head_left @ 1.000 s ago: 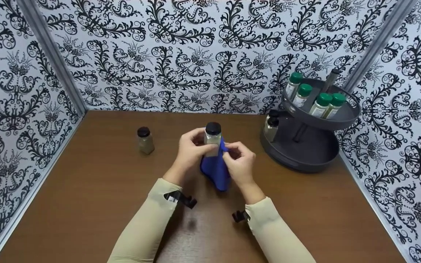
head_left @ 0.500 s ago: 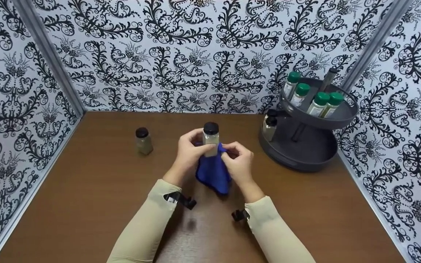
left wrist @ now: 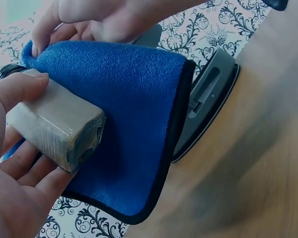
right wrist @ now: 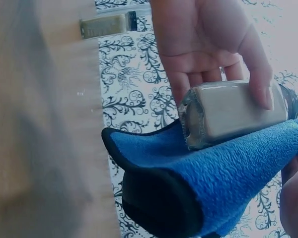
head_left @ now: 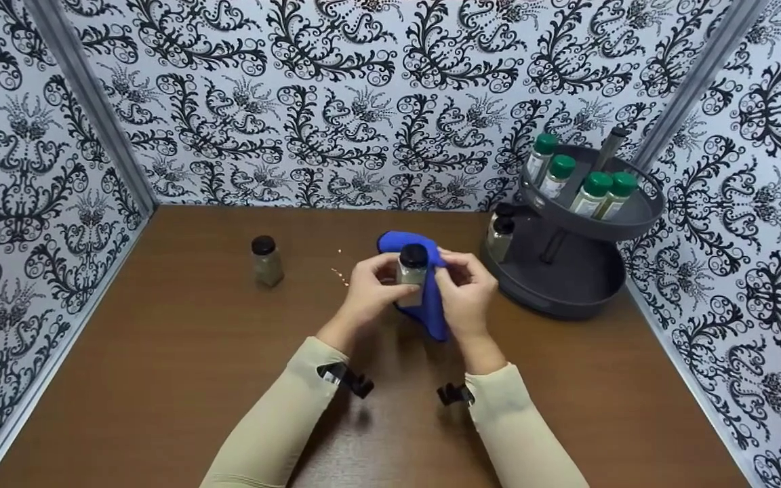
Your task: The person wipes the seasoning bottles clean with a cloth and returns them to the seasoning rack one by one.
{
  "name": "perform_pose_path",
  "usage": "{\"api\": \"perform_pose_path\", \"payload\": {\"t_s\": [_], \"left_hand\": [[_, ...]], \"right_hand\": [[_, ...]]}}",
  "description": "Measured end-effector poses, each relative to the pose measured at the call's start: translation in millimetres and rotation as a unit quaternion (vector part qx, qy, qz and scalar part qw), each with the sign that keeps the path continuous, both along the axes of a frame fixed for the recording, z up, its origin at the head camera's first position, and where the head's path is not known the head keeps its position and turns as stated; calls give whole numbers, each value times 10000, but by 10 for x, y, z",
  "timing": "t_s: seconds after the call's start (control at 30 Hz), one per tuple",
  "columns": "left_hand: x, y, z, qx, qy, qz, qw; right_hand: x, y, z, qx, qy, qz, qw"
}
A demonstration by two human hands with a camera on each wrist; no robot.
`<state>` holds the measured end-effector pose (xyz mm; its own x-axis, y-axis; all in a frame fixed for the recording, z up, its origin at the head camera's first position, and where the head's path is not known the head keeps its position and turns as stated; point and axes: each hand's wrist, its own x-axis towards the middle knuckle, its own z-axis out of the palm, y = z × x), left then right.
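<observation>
Head view: left hand [head_left: 370, 288] grips jar [head_left: 413, 276] (black-capped).

Even, moderate light fills the head view, leaving a pale sheen on the near table [head_left: 160, 379] and tiny bright specks farther back. The walls [head_left: 228, 102] splay outward, and fine detail looks soft. Both wrist views are cooler and hazier, with broad, blurry-edged shadows; the right one washes out at upper right. Glints edge the jar [right wrist: 233, 111].
</observation>
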<state>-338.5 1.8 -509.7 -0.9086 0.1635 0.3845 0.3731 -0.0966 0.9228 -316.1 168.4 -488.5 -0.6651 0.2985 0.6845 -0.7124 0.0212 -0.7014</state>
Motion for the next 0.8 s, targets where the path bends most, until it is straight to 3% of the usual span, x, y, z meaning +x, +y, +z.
{"api": "perform_pose_path", "payload": {"t_s": [0.27, 0.5, 0.63, 0.8], "left_hand": [[-21, -18, -16, 54, -65, 53, 10000], [-15, -118, 69, 323, -36, 335, 9989], [-40, -199, 118, 546, 29, 632, 9965], [-53, -263, 184, 907, -94, 750, 9930]], "right_hand": [[-10, 4, -24, 229, -226, 70, 9995], [-44, -55, -136, 433, -561, 327, 9969], [-60, -121, -233, 769, -883, 352, 9925], [-28, -207, -279, 1180, -1348, 252, 9835]]}}
